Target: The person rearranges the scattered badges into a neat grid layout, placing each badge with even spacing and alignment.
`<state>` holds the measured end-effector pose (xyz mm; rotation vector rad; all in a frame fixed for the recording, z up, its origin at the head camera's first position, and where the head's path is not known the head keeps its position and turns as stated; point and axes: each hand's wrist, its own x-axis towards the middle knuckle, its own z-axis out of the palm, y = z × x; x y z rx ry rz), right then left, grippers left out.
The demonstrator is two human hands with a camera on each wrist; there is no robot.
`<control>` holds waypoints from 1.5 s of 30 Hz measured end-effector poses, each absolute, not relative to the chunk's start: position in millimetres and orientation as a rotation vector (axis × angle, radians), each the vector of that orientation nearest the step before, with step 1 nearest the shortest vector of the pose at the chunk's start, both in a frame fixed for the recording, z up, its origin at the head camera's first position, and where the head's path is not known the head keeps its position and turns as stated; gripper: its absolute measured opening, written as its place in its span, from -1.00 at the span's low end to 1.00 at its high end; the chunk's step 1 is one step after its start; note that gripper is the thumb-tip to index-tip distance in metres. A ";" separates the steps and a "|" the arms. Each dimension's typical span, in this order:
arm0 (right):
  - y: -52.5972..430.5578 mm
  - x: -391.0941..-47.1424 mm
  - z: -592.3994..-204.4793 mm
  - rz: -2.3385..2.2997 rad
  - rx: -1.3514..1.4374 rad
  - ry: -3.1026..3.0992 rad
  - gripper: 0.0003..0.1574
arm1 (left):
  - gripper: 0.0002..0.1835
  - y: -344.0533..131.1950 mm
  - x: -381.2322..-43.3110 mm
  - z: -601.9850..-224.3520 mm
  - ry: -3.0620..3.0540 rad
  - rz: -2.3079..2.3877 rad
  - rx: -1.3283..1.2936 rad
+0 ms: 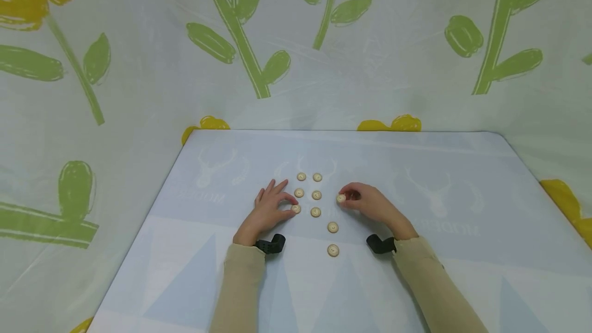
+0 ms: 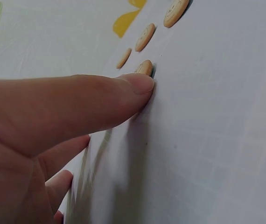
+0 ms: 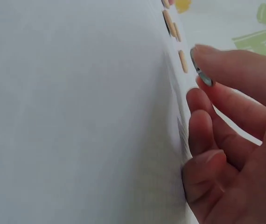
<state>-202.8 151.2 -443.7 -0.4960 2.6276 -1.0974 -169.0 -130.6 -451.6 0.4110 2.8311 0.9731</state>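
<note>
My left hand [image 1: 267, 211] pinches a round beige button [image 1: 296, 209] between thumb and index finger, down at the table surface. Its other fingers spread out away from the button. In the left wrist view the thumb [image 2: 100, 100] covers most of that button [image 2: 145, 67]. To the right, my right hand [image 1: 372, 204] holds another button [image 1: 341, 198] between thumb and fingertips. The right wrist view shows this button [image 3: 203, 77] tilted on edge, its greyish side visible, with the remaining fingers curled beneath. Between the hands lie more buttons, including one [image 1: 315, 212] beside the left fingertips.
Two columns of buttons run away from me, with the far pair at a left button [image 1: 301, 176] and a right button [image 1: 317, 177]. Nearer lie two buttons, one [image 1: 333, 227] behind the other [image 1: 333, 250]. A patterned cloth covers the table [image 1: 185, 271]; flower-printed curtain [image 1: 324, 81] stands behind.
</note>
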 end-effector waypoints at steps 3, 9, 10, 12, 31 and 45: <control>147.8 -207.9 -443.7 -1.086 -0.489 2.645 -0.71 | -0.85 -130.3 -169.0 -451.5 2.831 0.967 0.410; 141.0 -222.0 -443.7 -1.050 -0.422 2.669 -0.70 | -0.85 -129.9 -168.3 -450.2 2.830 0.967 0.406; 140.0 -224.3 -443.7 -1.050 -0.403 2.669 -0.70 | -0.85 -129.8 -168.3 -450.0 2.830 0.965 0.403; 138.6 -228.4 -443.5 -1.056 -0.377 2.661 -0.69 | -0.85 -129.6 -168.5 -450.0 2.828 0.964 0.398; 133.1 -256.1 -445.5 -1.064 -0.249 2.662 -0.67 | -0.84 -128.9 -169.8 -453.3 2.832 0.950 0.364; 127.3 -258.0 -442.3 -0.983 -0.230 2.703 -0.70 | -0.84 -129.2 -169.4 -452.2 2.827 0.958 0.377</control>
